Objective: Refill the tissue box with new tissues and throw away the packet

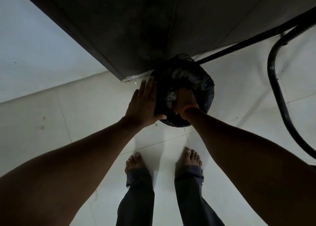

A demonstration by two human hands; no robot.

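Observation:
A round bin lined with a black bag [201,82] stands on the floor at the foot of a dark cabinet. My left hand [143,104] lies flat against the bin's left rim, fingers spread, thumb hooked over the near edge. My right hand [185,99], an orange band on its wrist, reaches down inside the bin. A crumpled clear plastic packet [171,96] shows beside that hand, inside the bag. The right fingers are hidden in the dark of the bin, so their grip is unclear. No tissue box is in sight.
A dark cabinet [128,28] rises just behind the bin. A black metal tube frame [277,82] curves along the right side, with a straight bar running to the bin's top. My two bare feet [164,160] stand on pale floor tiles just before the bin.

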